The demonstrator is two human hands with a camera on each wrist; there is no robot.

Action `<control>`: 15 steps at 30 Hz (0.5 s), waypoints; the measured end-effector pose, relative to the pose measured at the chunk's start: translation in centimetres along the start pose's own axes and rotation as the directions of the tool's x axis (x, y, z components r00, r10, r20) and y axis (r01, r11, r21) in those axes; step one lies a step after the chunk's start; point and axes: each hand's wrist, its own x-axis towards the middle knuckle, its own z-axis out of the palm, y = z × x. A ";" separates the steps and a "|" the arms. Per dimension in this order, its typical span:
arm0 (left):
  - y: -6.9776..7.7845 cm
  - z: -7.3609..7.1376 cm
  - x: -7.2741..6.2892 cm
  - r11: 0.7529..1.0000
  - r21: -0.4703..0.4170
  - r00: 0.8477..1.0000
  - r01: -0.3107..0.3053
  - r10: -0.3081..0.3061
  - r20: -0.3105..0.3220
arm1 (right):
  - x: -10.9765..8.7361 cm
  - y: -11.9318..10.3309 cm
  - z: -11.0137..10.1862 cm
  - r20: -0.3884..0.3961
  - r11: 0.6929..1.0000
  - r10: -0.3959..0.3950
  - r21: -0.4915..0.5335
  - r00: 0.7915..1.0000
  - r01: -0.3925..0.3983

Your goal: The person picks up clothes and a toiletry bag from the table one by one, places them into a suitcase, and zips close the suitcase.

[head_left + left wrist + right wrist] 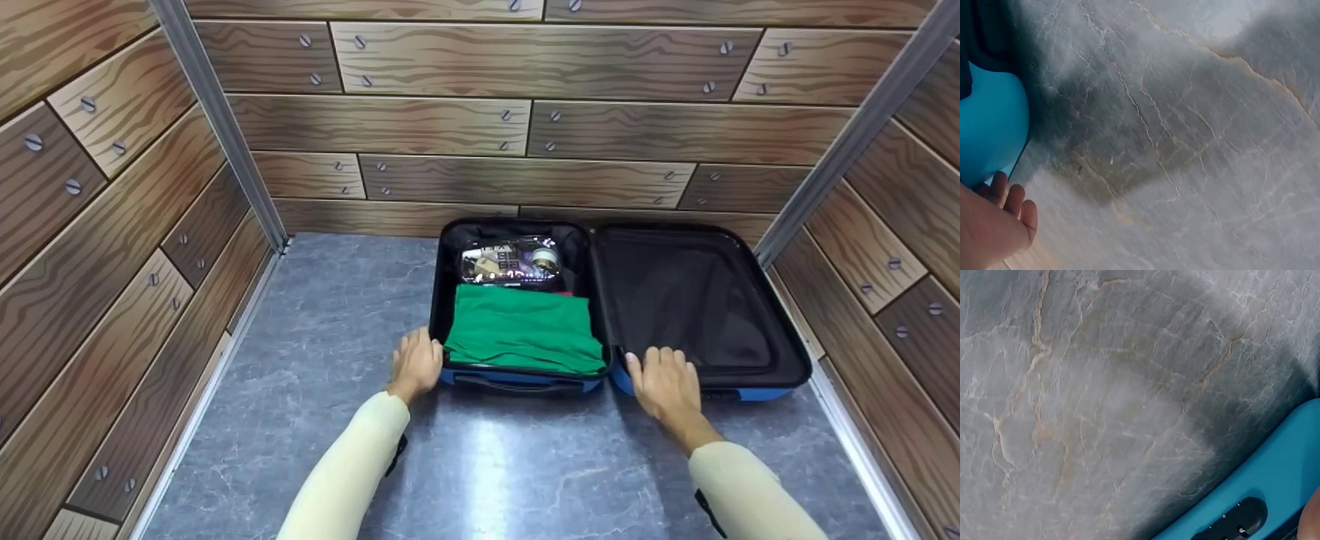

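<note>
An open blue suitcase with a black lining lies on the floor, its two halves spread side by side. In its left half, a folded green cloth lies in front of a clear pouch holding small items. My left hand grips the front left corner of the packed half. In the left wrist view, its fingers curl by the blue shell. On the right, my right hand holds the front rim of the other half, fingers over the edge. Only a sliver of it shows in the right wrist view.
Wood-patterned walls stand behind and on both sides, with metal corner strips. The suitcase sits close to the back wall, and its right half is near the right wall. Grey marbled floor extends to the left and in front.
</note>
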 end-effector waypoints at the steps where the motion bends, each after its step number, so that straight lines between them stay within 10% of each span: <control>1: 0.0 0.0 0.1 1.000 -0.004 1.000 -0.004 0.004 0.004 | 0.0 0.0 -0.1 0.032 1.000 0.011 -0.007 0.999 -0.011; 15: -0.3 -0.2 -0.1 0.999 -0.051 0.999 -0.016 0.017 0.027 | -0.1 -0.3 -0.4 0.126 0.998 0.057 -0.008 0.990 -0.056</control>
